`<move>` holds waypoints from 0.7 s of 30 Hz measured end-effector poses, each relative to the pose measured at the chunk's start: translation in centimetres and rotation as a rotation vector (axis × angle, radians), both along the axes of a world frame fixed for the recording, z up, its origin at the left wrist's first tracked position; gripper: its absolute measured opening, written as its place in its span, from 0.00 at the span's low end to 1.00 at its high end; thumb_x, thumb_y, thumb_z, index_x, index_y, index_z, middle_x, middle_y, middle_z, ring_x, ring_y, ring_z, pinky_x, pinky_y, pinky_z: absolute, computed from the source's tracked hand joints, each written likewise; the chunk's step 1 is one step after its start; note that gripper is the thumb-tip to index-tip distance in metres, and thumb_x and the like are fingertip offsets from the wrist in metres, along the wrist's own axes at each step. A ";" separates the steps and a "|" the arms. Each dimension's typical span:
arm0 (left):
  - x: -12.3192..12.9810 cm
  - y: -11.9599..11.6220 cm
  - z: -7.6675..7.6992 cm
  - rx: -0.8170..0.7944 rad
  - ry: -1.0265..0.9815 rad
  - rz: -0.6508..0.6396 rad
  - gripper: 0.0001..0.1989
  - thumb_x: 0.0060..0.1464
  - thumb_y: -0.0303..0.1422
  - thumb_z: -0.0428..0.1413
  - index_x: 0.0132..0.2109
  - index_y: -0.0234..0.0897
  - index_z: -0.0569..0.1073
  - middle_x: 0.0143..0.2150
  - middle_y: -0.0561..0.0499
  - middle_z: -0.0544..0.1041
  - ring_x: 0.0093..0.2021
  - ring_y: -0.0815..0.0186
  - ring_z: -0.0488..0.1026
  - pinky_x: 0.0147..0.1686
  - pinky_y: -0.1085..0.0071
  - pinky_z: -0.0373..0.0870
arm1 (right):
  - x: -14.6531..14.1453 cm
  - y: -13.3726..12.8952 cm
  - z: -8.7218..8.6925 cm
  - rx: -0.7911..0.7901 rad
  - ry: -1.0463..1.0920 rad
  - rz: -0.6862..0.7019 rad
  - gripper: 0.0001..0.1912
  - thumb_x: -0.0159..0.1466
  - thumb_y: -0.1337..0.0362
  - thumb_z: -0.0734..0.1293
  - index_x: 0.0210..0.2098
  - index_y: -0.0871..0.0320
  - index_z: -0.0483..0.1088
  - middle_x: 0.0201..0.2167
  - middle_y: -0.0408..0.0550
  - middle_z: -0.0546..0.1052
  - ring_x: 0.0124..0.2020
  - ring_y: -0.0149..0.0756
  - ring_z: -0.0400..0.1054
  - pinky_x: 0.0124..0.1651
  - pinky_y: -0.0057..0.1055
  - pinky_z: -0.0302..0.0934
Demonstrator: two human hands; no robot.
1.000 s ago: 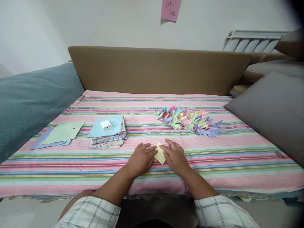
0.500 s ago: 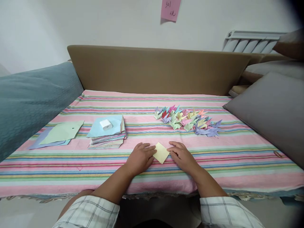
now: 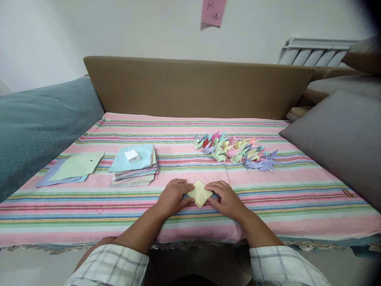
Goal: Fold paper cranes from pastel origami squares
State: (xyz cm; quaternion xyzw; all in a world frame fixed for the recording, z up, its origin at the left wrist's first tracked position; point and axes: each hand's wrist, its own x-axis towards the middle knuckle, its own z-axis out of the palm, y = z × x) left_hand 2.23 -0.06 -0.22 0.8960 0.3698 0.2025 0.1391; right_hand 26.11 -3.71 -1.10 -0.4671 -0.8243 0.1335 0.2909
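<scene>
A small pale yellow folded paper (image 3: 199, 194) lies on the striped cloth in a diamond shape, one corner towards me, with crease lines on its top. My left hand (image 3: 175, 197) grips its left side, the fingers on the upper edge and the thumb by the lower one. On the opposite side my right hand (image 3: 225, 199) holds the right corner between fingers and thumb. Beyond the hands, to the right, sits a cluster of folded paper cranes (image 3: 220, 153) in many colours.
A stack of coloured paper (image 3: 135, 176) with a white charger (image 3: 132, 156) on top stands at the left. Farther left lie loose sheets (image 3: 76, 167). The striped cloth (image 3: 89, 222) covers the seat. Grey cushions (image 3: 342, 139) lean at the right, a blue-green armrest (image 3: 50, 115) at the left.
The thumbs and fingers have closed in around the paper's side corners. The paper now shows creases and a slightly lifted lower edge; before, it lay flat and plain.
</scene>
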 end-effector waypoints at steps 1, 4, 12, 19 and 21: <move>0.0 0.0 0.1 -0.010 -0.004 -0.005 0.20 0.50 0.42 0.58 0.51 0.43 0.72 0.49 0.49 0.76 0.53 0.56 0.68 0.53 0.57 0.63 | 0.1 0.0 0.0 -0.006 -0.001 0.007 0.17 0.59 0.62 0.63 0.48 0.55 0.69 0.46 0.51 0.74 0.47 0.42 0.65 0.49 0.41 0.59; -0.1 0.1 0.2 -0.019 -0.007 -0.015 0.18 0.52 0.41 0.57 0.49 0.43 0.73 0.49 0.50 0.76 0.54 0.57 0.68 0.53 0.57 0.63 | 0.2 0.0 0.0 -0.012 0.002 0.036 0.17 0.60 0.59 0.64 0.48 0.55 0.68 0.46 0.51 0.73 0.47 0.42 0.64 0.50 0.40 0.58; 0.1 0.0 0.1 0.047 0.043 -0.041 0.11 0.59 0.39 0.50 0.43 0.43 0.75 0.49 0.52 0.76 0.53 0.59 0.68 0.54 0.58 0.60 | -0.1 0.0 0.0 -0.016 -0.028 0.044 0.24 0.61 0.48 0.61 0.50 0.56 0.67 0.45 0.53 0.72 0.47 0.43 0.63 0.49 0.42 0.56; 0.4 0.0 -0.3 0.092 0.046 -0.016 0.13 0.61 0.37 0.47 0.46 0.40 0.73 0.47 0.49 0.77 0.51 0.59 0.69 0.52 0.58 0.61 | -1.1 0.0 -0.4 0.027 -0.117 -0.022 0.23 0.60 0.48 0.63 0.48 0.57 0.69 0.41 0.52 0.72 0.42 0.43 0.63 0.46 0.40 0.56; 0.4 0.0 -0.3 0.098 0.039 -0.012 0.14 0.61 0.37 0.46 0.47 0.39 0.72 0.46 0.48 0.77 0.51 0.60 0.69 0.52 0.58 0.61 | -1.4 0.0 -0.5 0.049 -0.131 -0.041 0.19 0.61 0.52 0.63 0.46 0.56 0.70 0.39 0.51 0.72 0.41 0.42 0.63 0.45 0.39 0.56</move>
